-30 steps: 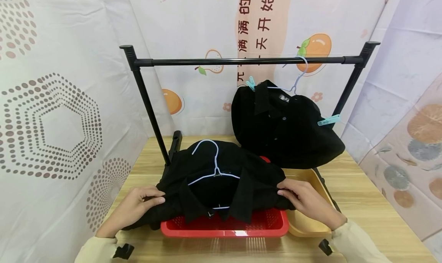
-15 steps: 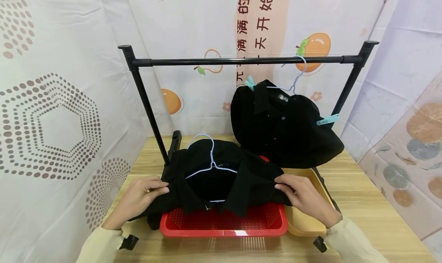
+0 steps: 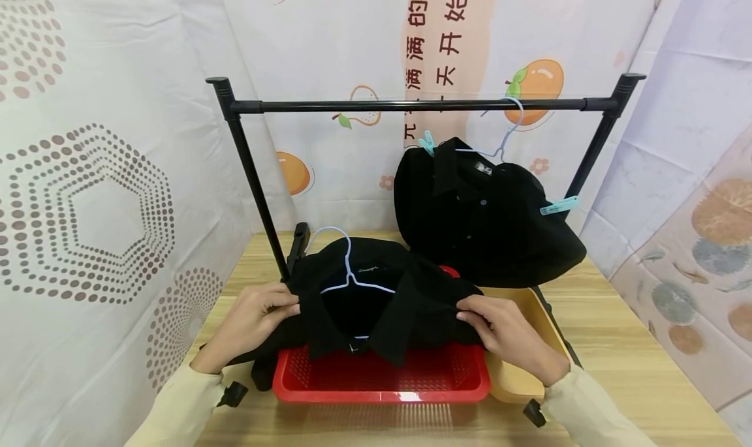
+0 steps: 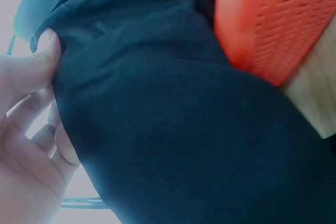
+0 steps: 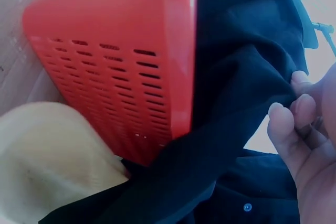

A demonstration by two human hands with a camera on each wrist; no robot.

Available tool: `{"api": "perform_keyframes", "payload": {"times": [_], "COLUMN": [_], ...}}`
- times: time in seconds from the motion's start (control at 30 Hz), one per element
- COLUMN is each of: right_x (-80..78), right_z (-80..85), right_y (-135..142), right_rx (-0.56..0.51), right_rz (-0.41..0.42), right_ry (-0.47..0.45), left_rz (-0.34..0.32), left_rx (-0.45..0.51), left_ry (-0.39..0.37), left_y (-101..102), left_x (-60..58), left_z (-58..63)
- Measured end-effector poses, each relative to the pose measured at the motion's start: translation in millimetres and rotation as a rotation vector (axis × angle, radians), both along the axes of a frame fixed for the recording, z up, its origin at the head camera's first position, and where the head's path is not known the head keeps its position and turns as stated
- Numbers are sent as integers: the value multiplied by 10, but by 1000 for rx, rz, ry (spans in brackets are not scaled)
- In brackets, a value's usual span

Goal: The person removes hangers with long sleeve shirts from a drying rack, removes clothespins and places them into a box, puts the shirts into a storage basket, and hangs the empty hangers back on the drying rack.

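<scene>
Head view: a black shirt [image 3: 388, 329] was held spread btwn both hands, over the back part of a red basket [image 3: 382, 397], its long axis run L to R. A blue hanger [image 3: 350, 264] was set in the collar, hook tipped back & L, so nearer the left hand [image 3: 258, 313] than the right hand [image 3: 499, 326]. Beyond & above was set the rack [image 3: 352, 106], its R half taken up by a second shirt [image 3: 476, 231]; a yellow tray [image 3: 519, 396] was placed R of the basket.

Left wrist: cloth edge was gripped under the thumb; far fingertips were mostly hidden, so their exact hold couldn't be told.

Right wrist: cloth was pinched btwn thumb & fingers, w/ basket & tray alongside.
</scene>
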State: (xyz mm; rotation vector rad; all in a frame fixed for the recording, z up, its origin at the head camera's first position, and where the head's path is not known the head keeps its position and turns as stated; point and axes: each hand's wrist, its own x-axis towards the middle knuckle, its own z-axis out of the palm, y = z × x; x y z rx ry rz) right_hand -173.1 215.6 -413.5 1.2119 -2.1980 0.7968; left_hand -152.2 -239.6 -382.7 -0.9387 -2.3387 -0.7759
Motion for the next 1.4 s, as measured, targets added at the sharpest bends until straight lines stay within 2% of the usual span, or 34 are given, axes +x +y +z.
{"api": "perform_keyframes", "payload": {"times": [0.37,0.53,0.73,1.07,1.4], "right_x": [11,15,26,-4,-98], "right_z": [28,21,8,-46,-85], "right_y": [-141,-180,-218,-210,-16], "right_rx": [12,14,13,-72,-138], "right_rz": [39,30,27,59,-95], "right_ry": [-6,-25,-56,-97,-109], "left_rz": [-55,-73,-84,-65,-49], "left_rx": [-2,-3,-30,-19,44], "left_ry": [26,36,25,69,52], "left_y": [209,282,322,188,-47], "left_x": [-86,-119,-129,-74,-42], "left_z": [137,199,200,221,264]}}
